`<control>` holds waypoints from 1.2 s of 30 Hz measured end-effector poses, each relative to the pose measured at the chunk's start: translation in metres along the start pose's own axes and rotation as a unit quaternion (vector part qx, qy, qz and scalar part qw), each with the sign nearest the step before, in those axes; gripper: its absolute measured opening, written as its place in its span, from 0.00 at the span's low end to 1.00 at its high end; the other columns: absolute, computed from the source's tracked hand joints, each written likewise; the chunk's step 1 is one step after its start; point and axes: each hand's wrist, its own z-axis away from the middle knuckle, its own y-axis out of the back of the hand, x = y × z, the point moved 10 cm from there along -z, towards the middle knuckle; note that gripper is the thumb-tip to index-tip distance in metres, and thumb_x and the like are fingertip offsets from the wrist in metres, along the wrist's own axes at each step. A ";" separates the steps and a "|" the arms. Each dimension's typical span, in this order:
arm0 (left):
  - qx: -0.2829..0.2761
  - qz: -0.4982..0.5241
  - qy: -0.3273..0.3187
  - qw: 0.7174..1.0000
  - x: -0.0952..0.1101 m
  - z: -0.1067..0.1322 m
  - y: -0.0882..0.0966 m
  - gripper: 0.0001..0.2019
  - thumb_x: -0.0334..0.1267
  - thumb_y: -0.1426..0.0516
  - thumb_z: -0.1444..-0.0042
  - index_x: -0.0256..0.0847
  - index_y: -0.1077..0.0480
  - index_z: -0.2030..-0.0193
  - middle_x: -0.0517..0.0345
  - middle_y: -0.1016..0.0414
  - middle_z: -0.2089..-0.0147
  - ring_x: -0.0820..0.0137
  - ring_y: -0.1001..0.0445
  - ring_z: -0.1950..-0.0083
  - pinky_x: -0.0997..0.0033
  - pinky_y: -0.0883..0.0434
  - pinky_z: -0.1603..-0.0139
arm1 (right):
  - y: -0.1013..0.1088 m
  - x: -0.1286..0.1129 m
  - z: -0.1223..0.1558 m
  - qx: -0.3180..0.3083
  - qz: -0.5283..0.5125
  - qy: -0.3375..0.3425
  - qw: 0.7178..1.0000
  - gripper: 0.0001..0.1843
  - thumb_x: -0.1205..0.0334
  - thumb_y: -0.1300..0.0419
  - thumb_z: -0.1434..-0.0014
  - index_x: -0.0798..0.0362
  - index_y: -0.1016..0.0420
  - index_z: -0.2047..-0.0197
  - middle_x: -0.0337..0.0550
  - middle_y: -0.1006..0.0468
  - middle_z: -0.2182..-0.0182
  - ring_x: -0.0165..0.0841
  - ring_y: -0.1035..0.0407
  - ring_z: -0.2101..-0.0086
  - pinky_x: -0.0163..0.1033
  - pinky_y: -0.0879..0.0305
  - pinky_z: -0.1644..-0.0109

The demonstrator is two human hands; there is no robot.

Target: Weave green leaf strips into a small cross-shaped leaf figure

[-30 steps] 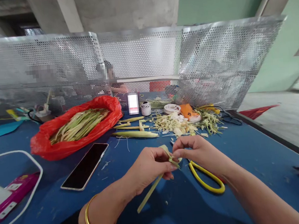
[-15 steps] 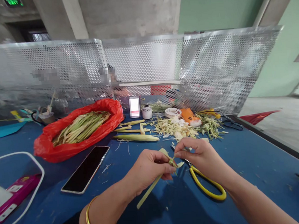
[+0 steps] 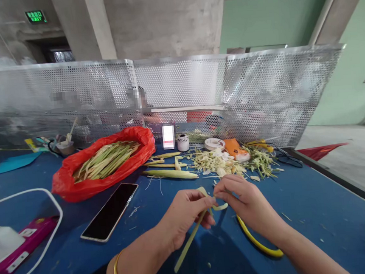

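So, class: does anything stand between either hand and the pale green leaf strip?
Nothing visible does. The left hand holds the leaf strip directly, and the right hand's fingertips are close by its folded end; what they pinch is hidden. The yellow handle lies beside the right hand, not between.

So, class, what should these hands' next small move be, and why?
Perhaps a gentle sideways pull with the right hand: it is pinched close by the green strip, which the left hand grips, and a pale curl between the hands looks slack.
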 end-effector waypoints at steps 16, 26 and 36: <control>0.011 -0.011 0.004 1.000 -0.002 0.000 0.001 0.19 0.52 0.38 0.52 0.34 0.22 0.68 0.58 0.29 0.79 0.74 0.29 0.76 0.73 0.29 0.70 | 0.005 -0.004 0.001 0.046 0.079 0.019 0.996 0.11 0.70 0.46 0.37 0.50 0.33 0.71 0.37 0.26 0.73 0.32 0.33 0.68 0.42 0.42 0.53; 0.045 -0.019 -0.016 0.999 0.001 -0.001 0.009 0.21 0.55 0.40 0.50 0.35 0.22 0.64 0.58 0.28 0.78 0.72 0.29 0.75 0.72 0.30 0.69 | 0.006 -0.004 0.003 0.066 0.073 0.016 0.995 0.11 0.69 0.47 0.36 0.50 0.31 0.70 0.38 0.26 0.73 0.33 0.33 0.69 0.42 0.41 0.54; 0.083 -0.049 -0.066 0.993 0.018 0.004 0.015 0.18 0.53 0.39 0.51 0.36 0.23 0.70 0.64 0.36 0.83 0.75 0.36 0.79 0.76 0.37 0.75 | 0.010 -0.004 0.002 0.069 0.079 0.011 0.994 0.11 0.68 0.47 0.36 0.49 0.32 0.71 0.38 0.26 0.74 0.33 0.33 0.69 0.41 0.41 0.55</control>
